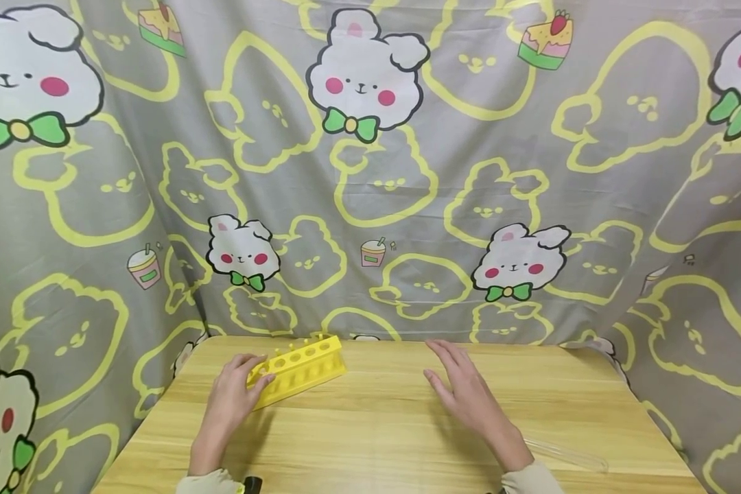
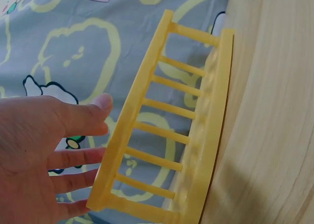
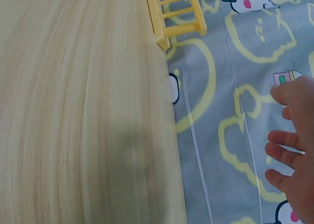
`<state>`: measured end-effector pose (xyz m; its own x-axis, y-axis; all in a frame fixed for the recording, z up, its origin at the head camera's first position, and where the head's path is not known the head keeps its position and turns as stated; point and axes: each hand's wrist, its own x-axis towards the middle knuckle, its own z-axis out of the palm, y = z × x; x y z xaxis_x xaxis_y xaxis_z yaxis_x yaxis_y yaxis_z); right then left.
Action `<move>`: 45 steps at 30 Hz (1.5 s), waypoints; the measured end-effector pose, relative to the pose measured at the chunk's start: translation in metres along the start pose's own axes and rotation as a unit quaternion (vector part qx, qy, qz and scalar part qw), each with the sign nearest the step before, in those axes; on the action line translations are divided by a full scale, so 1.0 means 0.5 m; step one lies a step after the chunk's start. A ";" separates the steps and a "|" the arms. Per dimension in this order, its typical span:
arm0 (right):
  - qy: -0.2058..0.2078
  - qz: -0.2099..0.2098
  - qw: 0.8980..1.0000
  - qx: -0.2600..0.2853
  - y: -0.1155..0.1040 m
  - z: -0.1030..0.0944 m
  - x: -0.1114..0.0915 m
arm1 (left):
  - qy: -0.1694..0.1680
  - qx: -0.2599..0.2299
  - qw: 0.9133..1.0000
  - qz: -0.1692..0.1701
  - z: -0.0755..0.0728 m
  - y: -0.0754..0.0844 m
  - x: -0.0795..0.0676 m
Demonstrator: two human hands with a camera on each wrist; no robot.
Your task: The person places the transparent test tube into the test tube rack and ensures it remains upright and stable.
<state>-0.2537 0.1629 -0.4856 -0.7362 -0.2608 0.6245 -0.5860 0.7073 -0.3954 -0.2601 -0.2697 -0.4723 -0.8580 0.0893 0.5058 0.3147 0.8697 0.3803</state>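
Note:
A yellow test tube rack [image 1: 302, 363] with a row of round holes stands at the back left of the table, set at an angle. My left hand [image 1: 236, 384] is at its left end, thumb on the near side. In the left wrist view the left hand [image 2: 59, 150] has its thumb apart from the rack's top bar [image 2: 130, 116], while the fingertips pass behind that bar; whether they touch it I cannot tell. Over the table, right of the rack, my right hand [image 1: 463, 387] holds nothing, fingers extended. A clear test tube [image 1: 567, 455] lies behind the right forearm.
The wooden table [image 1: 370, 425] ends at a grey curtain [image 1: 383, 185] printed with rabbits, which hangs along the back and both sides. At the top of the right wrist view, the rack's end [image 3: 181, 28] stands close to the table's back edge.

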 end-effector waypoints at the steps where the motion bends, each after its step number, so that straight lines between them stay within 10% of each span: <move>1: -0.001 -0.002 1.000 0.003 -0.001 0.004 0.002 | 0.001 0.000 1.000 0.001 0.002 0.000 0.000; 45: -0.039 -0.053 0.998 0.019 -0.041 0.090 0.105 | 0.049 0.001 0.999 -0.012 0.033 -0.007 -0.002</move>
<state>-0.2955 0.1051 -0.4752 -0.6930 -0.3838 0.6102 -0.6731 0.6477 -0.3570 -0.2669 -0.2650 -0.4870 -0.8217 0.0213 0.5696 0.2939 0.8720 0.3914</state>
